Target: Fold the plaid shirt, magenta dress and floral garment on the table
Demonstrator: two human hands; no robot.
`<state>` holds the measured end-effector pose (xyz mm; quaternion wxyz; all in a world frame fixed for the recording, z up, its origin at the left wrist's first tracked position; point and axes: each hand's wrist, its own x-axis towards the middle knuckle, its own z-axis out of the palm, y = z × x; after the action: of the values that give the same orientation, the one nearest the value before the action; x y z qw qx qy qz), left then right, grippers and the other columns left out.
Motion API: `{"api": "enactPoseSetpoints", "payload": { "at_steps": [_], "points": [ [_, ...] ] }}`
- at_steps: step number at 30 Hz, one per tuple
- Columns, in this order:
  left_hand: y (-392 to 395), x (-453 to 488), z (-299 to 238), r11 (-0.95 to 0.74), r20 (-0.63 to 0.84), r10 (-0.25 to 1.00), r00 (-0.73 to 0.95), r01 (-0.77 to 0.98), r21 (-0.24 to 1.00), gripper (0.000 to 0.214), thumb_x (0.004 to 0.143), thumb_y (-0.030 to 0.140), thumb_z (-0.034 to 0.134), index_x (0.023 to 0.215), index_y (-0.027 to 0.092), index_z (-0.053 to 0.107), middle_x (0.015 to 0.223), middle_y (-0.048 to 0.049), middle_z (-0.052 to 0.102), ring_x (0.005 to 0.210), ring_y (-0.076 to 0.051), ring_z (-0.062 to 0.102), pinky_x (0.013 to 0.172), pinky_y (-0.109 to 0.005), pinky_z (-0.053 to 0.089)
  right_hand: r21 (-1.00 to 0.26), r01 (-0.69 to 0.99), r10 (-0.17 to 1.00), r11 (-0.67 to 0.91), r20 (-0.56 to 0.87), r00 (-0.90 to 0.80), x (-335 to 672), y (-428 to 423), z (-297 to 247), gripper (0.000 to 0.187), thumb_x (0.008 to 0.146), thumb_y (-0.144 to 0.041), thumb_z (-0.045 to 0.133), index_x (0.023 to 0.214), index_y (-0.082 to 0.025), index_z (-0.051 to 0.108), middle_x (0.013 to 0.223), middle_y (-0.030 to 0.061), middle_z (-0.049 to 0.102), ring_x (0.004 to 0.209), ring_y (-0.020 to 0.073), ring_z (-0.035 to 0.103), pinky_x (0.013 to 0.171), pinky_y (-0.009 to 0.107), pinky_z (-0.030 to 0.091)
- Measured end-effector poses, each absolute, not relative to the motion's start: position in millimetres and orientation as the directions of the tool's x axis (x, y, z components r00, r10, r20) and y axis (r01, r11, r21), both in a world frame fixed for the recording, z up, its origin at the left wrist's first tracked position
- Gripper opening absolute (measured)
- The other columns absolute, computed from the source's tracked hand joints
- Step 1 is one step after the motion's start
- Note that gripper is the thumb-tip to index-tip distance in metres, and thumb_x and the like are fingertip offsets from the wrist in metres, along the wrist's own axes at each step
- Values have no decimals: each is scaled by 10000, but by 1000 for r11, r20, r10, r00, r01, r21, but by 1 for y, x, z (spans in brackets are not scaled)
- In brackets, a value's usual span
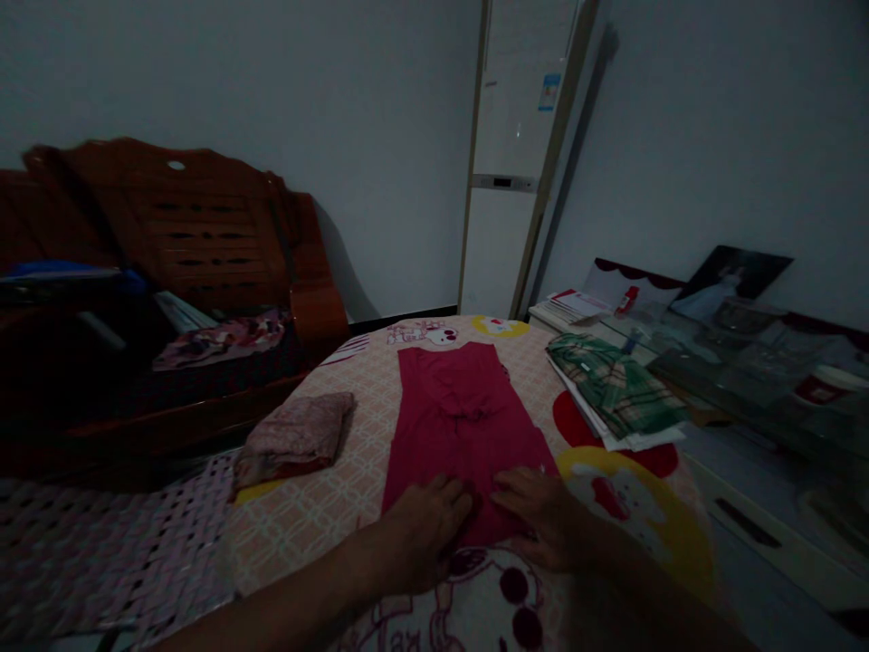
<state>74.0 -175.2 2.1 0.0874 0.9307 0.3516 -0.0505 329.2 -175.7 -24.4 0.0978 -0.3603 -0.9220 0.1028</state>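
Observation:
A dark pink sleeveless garment [465,444] lies spread on the round table, its neckline toward the far side and a few wrinkles across its middle. My left hand [424,534] rests on its near left part, palm down, with the fingers laid out on the cloth. On the near right part is my right hand [543,516], its fingers spread over the fabric and the thumb apart, close to the near edge. Both sets of fingertips point inward, and a strip of pink cloth shows between them.
A patterned cloth [424,362] covers the table. At left lies a folded pinkish garment [299,435]; at right, a folded green plaid garment [615,380] on white cloth or paper. A glass-topped cabinet [733,362] stands right, a wooden bench [210,235] left, a woven seat [115,543] near left.

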Motion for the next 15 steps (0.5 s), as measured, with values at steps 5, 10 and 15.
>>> {"api": "enactPoseSetpoints", "payload": {
  "at_steps": [5,10,15],
  "points": [
    [-178,84,-18,-702,-114,702,703,710,57,357,842,135,507,1196,183,519,1176,-136,574,1073,-282,537,810,-394,527,-115,662,672,741,97,-734,325,-178,-33,549,779,-144,554,1327,-163,562,1366,172,542,1196,289,510,988,452,449],
    [-176,72,-25,-679,-81,724,685,728,93,413,858,117,491,1259,216,496,1223,-112,568,1107,-266,523,847,-369,514,-35,694,677,719,262,-687,346,-171,-53,585,768,-21,435,1320,-131,594,1328,191,604,1178,275,572,950,448,499],
    [-171,43,-21,-592,-64,791,609,787,171,466,783,185,616,1242,199,539,1221,-132,587,1108,-282,557,926,-401,493,-221,693,704,686,442,-556,385,-161,-66,482,768,-51,448,1155,-182,704,1163,143,714,1085,247,659,932,446,540]
  ]
}}
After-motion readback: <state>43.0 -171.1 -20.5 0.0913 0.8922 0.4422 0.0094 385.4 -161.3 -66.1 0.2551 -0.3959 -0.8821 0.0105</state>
